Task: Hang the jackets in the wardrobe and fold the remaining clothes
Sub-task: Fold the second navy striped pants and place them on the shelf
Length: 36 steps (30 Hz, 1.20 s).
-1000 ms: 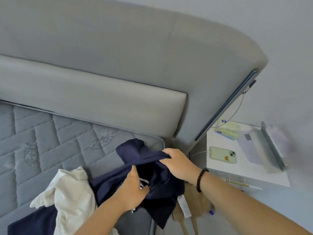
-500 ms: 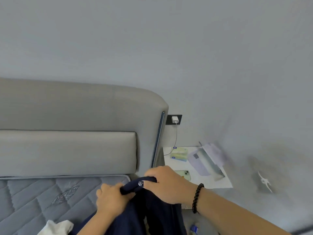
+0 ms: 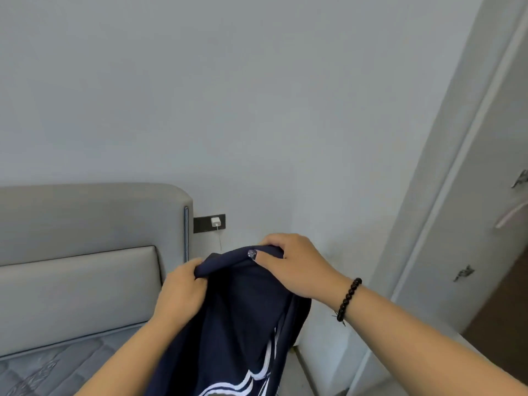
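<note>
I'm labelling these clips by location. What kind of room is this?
Most likely a bedroom: a padded grey headboard stands over a quilted mattress, with a charger plugged in beside it. Both hands hold up a navy garment.

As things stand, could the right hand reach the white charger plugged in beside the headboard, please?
Probably not freely: the right hand grips the navy garment, as does the left hand. The charger itself is unobstructed on the wall beyond them.
</note>
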### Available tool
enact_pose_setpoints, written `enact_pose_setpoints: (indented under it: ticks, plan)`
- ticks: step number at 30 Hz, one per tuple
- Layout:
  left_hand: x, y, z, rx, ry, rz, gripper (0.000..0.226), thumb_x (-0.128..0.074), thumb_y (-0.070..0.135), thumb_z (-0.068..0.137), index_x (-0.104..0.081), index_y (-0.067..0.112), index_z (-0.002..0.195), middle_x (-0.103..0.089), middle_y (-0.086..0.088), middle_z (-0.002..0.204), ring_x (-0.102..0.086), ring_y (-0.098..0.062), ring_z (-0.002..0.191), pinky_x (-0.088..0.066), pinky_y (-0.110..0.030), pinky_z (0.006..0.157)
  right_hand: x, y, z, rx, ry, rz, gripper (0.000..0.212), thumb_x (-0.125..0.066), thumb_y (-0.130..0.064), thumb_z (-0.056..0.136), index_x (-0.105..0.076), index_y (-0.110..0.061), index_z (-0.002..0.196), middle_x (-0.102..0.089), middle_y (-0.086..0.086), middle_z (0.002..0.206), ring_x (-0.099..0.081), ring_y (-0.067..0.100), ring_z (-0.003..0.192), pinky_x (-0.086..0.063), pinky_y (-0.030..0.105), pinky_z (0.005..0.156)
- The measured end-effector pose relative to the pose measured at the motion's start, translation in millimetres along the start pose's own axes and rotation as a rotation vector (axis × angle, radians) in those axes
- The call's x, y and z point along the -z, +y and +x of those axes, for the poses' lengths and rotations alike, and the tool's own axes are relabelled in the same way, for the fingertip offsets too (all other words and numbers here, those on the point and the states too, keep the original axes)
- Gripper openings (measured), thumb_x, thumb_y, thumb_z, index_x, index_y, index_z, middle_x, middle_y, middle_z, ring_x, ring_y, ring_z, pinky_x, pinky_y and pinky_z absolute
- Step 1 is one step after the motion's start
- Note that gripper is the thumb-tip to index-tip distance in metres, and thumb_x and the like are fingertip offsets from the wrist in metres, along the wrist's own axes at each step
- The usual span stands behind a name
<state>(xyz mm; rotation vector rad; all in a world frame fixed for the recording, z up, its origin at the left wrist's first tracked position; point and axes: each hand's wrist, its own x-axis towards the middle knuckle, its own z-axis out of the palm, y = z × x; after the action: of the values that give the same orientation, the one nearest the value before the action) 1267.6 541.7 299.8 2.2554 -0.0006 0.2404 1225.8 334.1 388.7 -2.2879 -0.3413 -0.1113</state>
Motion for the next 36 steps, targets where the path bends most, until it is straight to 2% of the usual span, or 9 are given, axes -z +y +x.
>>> enact_pose_setpoints:
  ticks: [4, 9, 13, 18, 21, 24, 26, 30, 36]
  plan:
    - [3, 92, -32, -0.21, 0.003, -0.303, 0.047, -0.04, -0.012, 0.077, -0.065, 0.028, 0.072, -0.066, 0.017, 0.064, -0.057, 0.004, 0.061, -0.041, -0.008, 0.054, 62, 0, -61, -0.065, 0.036, 0.04, 0.036, -0.06, -0.05, 0.085, -0.067, -0.015, 0.083, -0.066, 0.001, 0.077, -0.058, 0.008, 0.068, -0.046, 0.025, 0.065]
    - [-16, 189, -88, -0.371, -0.172, -0.566, 0.048, -0.036, -0.013, 0.078, -0.07, 0.02, 0.075, -0.072, 0.0, 0.076, -0.064, -0.004, 0.068, -0.051, -0.017, 0.059, 122, 17, -139, -0.331, -0.088, 0.243, 0.068, -0.047, -0.083, 0.068, -0.068, -0.023, 0.093, -0.066, -0.006, 0.076, -0.062, 0.011, 0.071, -0.052, 0.028, 0.067]
    - [-41, 243, -128, -0.477, -0.453, -0.647, 0.043, -0.039, -0.012, 0.086, -0.07, 0.018, 0.084, -0.073, -0.006, 0.083, -0.068, -0.016, 0.077, -0.055, -0.024, 0.065, 158, 49, -191, -0.74, 0.084, 0.501, 0.101, -0.039, -0.092, 0.065, -0.051, -0.01, 0.122, -0.073, 0.013, 0.083, -0.071, 0.027, 0.074, -0.058, 0.037, 0.065]
    - [-76, 282, -165, -0.65, -0.864, -0.497, 0.054, -0.048, -0.011, 0.088, -0.076, 0.035, 0.085, -0.075, 0.011, 0.084, -0.07, -0.004, 0.082, -0.053, -0.017, 0.069, 174, 94, -255, -0.992, 0.247, 0.877, 0.105, -0.04, -0.093, 0.063, -0.056, -0.007, 0.122, -0.068, 0.025, 0.109, -0.067, 0.043, 0.099, -0.055, 0.056, 0.083]
    - [-102, 296, -185, -0.739, -1.127, -0.402, 0.05, -0.062, -0.011, 0.084, -0.077, 0.034, 0.099, -0.074, 0.011, 0.102, -0.068, -0.01, 0.101, -0.053, -0.027, 0.093, 175, 101, -285, -0.828, 0.406, 1.246, 0.07, -0.061, -0.062, 0.081, -0.064, -0.002, 0.117, -0.064, 0.026, 0.118, -0.061, 0.043, 0.109, -0.053, 0.054, 0.085]
    - [-120, 307, -200, -0.845, -1.406, -0.358, 0.048, -0.064, -0.009, 0.084, -0.069, 0.021, 0.121, -0.07, 0.003, 0.119, -0.064, -0.011, 0.113, -0.049, -0.03, 0.101, 177, 105, -307, -0.729, 0.713, 1.041, 0.02, -0.068, -0.003, 0.08, -0.065, 0.012, 0.094, -0.067, 0.026, 0.094, -0.067, 0.036, 0.085, -0.054, 0.04, 0.074]
    - [-127, 316, -200, -0.849, -1.518, -0.355, 0.054, -0.058, -0.014, 0.082, -0.064, 0.015, 0.128, -0.066, -0.001, 0.127, -0.06, -0.012, 0.119, -0.047, -0.028, 0.101, 181, 101, -317, -0.717, 0.87, 0.901, 0.002, -0.064, 0.012, 0.078, -0.066, 0.011, 0.078, -0.065, 0.027, 0.085, -0.065, 0.035, 0.076, -0.052, 0.039, 0.071]
    - [-144, 328, -193, -0.708, -1.635, -0.39, 0.04, -0.057, -0.011, 0.086, -0.066, 0.006, 0.121, -0.068, -0.011, 0.12, -0.064, -0.019, 0.115, -0.05, -0.031, 0.098, 193, 86, -331, -0.672, 1.027, 0.761, 0.02, -0.058, 0.015, 0.081, -0.069, 0.003, 0.092, -0.07, 0.017, 0.071, -0.068, 0.023, 0.058, -0.051, 0.026, 0.049]
    - [-182, 338, -180, -0.396, -1.32, -0.415, 0.026, -0.064, 0.034, 0.089, -0.066, 0.014, 0.106, -0.075, 0.001, 0.098, -0.071, -0.012, 0.092, -0.055, -0.029, 0.085, 216, 74, -356, -0.633, 1.151, 0.624, 0.037, -0.044, 0.011, 0.076, -0.07, -0.008, 0.093, -0.059, 0.005, 0.062, -0.054, 0.013, 0.047, -0.041, 0.019, 0.043]
